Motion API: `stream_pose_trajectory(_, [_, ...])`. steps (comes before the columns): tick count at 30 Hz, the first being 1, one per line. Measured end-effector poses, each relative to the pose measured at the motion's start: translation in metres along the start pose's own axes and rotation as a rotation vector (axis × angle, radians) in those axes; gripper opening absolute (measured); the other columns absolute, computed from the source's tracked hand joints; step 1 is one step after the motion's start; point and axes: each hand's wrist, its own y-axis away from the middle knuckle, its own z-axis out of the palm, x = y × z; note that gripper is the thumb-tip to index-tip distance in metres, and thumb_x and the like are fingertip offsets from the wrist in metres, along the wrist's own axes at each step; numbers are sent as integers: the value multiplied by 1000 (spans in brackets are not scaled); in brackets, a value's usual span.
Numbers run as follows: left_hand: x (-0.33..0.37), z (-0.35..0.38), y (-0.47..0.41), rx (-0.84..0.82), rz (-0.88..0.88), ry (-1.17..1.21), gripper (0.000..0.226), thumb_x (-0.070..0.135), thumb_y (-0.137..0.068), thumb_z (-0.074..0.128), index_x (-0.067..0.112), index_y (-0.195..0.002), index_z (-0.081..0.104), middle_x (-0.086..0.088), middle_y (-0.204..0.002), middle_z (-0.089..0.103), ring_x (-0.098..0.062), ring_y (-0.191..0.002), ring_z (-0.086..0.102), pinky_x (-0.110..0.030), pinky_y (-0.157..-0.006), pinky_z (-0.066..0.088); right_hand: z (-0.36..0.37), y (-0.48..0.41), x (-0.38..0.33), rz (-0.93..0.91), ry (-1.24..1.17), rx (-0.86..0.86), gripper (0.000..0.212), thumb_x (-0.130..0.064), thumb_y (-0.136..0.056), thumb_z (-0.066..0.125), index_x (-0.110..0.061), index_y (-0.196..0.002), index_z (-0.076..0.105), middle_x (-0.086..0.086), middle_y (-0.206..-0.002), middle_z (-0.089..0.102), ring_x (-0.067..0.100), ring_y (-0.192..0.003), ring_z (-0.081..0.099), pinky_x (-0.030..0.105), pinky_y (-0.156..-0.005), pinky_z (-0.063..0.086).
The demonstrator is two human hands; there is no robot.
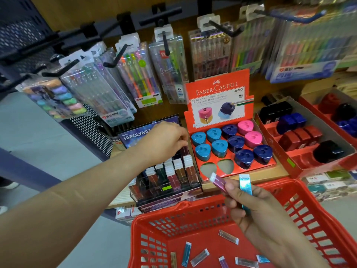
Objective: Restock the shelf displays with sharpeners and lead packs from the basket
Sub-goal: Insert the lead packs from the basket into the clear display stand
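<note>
Left forearm (81, 190): bare, extended from the lower left diagonally up and to the right, wrist bent slightly down. Left hand (164, 140): back of the hand facing the camera, fingers curled downward, tips pinching the top of a dark lead pack (184, 151). Right forearm (301, 252): enters from the lower right. Right hand (251, 206): raised, fingers curled; thumb and forefinger pinch a purple lead pack (218, 179), while a teal lead pack (245, 190) stands upright in the same grip.

Red slotted basket (173, 207), red display box (202, 88) with white lettering; teal sharpeners (199, 137), navy sharpeners (244, 157), pink sharpeners (245, 127); purple lead pack (218, 179), shiny teal lead pack (244, 185); grey-floored red tray (268, 136); black side panel (90, 128) dotted white
</note>
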Motion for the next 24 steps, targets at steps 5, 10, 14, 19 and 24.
stream_pose_trajectory(5, [-3, 14, 3, -4, -36, 14, 18, 29, -92, 60, 18, -103, 69, 4, -96, 61, -15, -90, 57, -35, -81, 50, -2, 1, 0, -17, 76, 3, 15, -21, -71, 69, -8, -74, 61, 4, -58, 47, 7, -41, 31, 15, -33, 20])
stream_pose_trajectory(10, [-2, 20, 2, 0, -39, -5, 17, 28, -89, 65, 16, -100, 68, 3, -94, 60, -15, -89, 57, -36, -79, 50, -4, -2, 4, -40, 49, -2, 28, -9, -79, 65, 4, -104, 60, 15, -78, 66, 10, -49, 43, 16, -36, 27])
stream_pose_trajectory(14, [5, 8, 1, 60, -155, 162, 19, 24, -86, 70, 18, -104, 69, 10, -82, 60, -10, -79, 59, -29, -77, 52, -2, -2, 4, -96, 121, -24, 34, -10, -78, 63, 9, -107, 60, 17, -91, 73, 9, -49, 43, 15, -38, 26])
stream_pose_trajectory(19, [42, -32, 18, -223, -271, 890, 23, 27, -88, 63, 5, -94, 72, -7, -77, 71, -12, -64, 65, -21, -61, 53, 1, -2, 3, -136, 142, -7, 25, -17, -76, 65, -4, -97, 66, 14, -93, 75, 9, -46, 41, 15, -37, 25])
stream_pose_trajectory(24, [50, -26, 35, -223, -315, 963, 16, 13, -79, 75, 4, -92, 70, -13, -75, 72, -18, -63, 65, -25, -64, 55, 6, 1, 4, -157, 183, -9, 24, -19, -83, 63, -8, -103, 67, 10, -95, 75, 10, -51, 40, 18, -41, 22])
